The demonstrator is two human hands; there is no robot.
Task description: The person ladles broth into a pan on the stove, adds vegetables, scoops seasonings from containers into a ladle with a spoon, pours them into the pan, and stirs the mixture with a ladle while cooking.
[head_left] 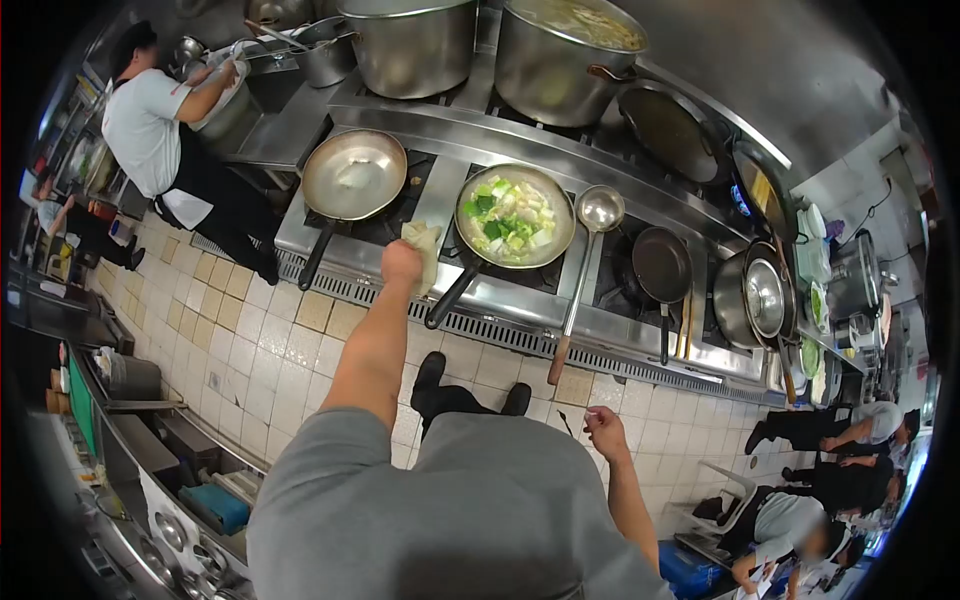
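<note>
My left hand [402, 264] is closed around a folded beige cloth [428, 248] at the stove's front edge. Just right of the cloth, a frying pan [466, 222] holds chopped green and white vegetables [510, 212]; its black handle points toward me. Left of that hand sits a second frying pan [385, 150] with a little pale liquid in its middle. My right hand [606, 434] hangs low by my side, away from the stove, fingers loosely curled and apart, with nothing visible in it. Nearest to it is the wooden-handled ladle [601, 210], resting across the stove front.
Large stockpots [415, 50] stand on the back burners. To the right are a small dark pan [661, 264] and a stacked pot [735, 300]. A co-worker [155, 130] works at the far left; several people are at lower right. A counter [130, 430] runs behind me.
</note>
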